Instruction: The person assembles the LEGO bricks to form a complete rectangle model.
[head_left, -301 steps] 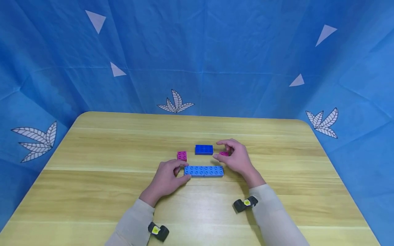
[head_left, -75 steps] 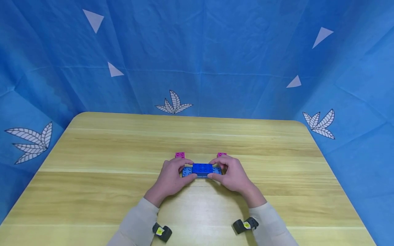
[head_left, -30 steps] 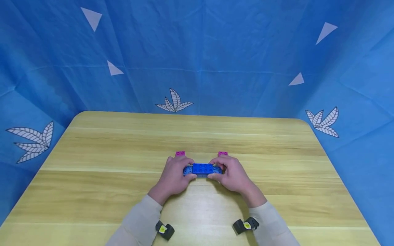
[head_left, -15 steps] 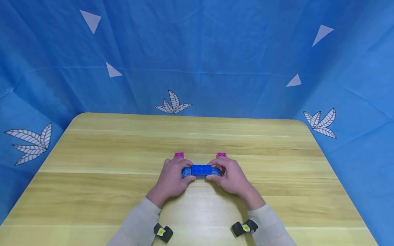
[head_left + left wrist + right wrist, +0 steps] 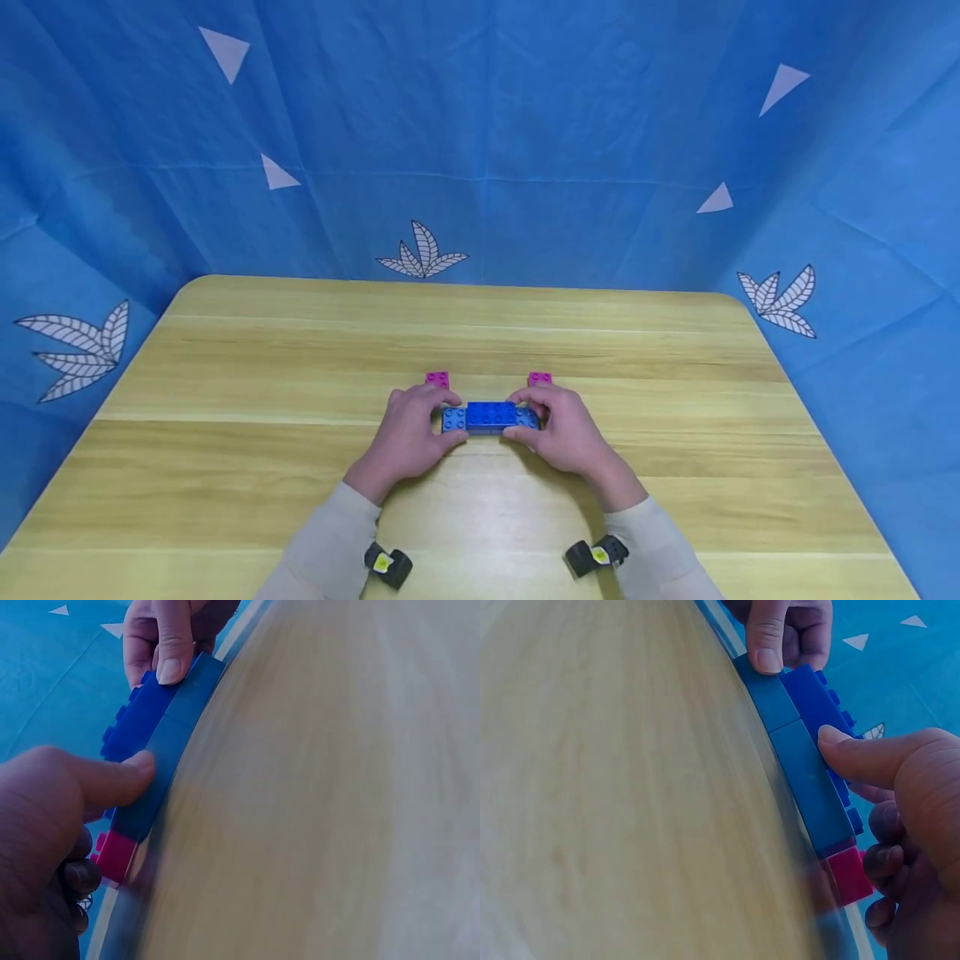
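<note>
So, centre stage, just below the middle of the head view: the dark blue brick (image 5: 492,413) sits studs-up across two light blue bricks laid end to end, bridging their seam. Studs peek out either side, on the left light blue brick (image 5: 453,419) and on the right light blue brick (image 5: 528,418). The left hand (image 5: 407,432) has its thumb on the near face and forefinger behind, pinching that left piece. Over on the other side, the right hand (image 5: 566,429) clamps the dark blue brick's right end between thumb and forefinger, thumb tip at the join below. Just behind the hands, two small pink bricks: the left pink brick (image 5: 437,379) and the right pink brick (image 5: 540,378). It's all on a wooden table (image 5: 225,417), with a blue cloth (image 5: 487,100) filling the top of the frame.
</note>
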Demonstrator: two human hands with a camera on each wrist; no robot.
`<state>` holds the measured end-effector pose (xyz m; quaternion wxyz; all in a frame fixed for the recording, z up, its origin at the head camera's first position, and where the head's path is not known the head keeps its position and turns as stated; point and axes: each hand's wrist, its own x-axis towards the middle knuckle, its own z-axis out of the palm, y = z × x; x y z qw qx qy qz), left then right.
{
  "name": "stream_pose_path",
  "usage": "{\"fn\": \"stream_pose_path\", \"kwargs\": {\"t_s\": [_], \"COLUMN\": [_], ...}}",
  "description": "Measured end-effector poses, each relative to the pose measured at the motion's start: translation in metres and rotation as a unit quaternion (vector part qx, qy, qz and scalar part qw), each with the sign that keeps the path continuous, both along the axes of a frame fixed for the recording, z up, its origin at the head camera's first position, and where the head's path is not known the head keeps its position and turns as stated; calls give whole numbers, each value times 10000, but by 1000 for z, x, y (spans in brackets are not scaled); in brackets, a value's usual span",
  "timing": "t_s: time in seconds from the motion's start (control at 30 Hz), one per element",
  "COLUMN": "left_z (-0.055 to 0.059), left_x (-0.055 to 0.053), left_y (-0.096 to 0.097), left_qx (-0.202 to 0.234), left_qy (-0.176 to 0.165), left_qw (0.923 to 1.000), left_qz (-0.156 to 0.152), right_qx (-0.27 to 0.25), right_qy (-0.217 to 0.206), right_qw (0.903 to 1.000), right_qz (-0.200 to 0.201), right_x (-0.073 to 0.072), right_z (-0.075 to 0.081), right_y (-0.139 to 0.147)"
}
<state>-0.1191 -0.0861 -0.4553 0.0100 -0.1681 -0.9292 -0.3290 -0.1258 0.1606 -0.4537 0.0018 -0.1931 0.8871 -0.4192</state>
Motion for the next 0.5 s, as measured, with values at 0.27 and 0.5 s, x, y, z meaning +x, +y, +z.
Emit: {"fn": "stream_pose_path", "kwargs": {"t_s": [0.27,0.5], "left_z": [-1,-3], "left_x": [-2,-3], "left_y": [-3,-4], "left_qx": [-139,-54], "left_qy": [-179,-241], "left_qw": [9997,9997], "left_qz": [30,50], "right_qx": [-17,-135], "right_qy": [-31,-59], "right_qw": [10000,9999], "right_qz": [22,-6], "right_x": [0,0], "right_z": [0,0], "right_y": [1,1]}}
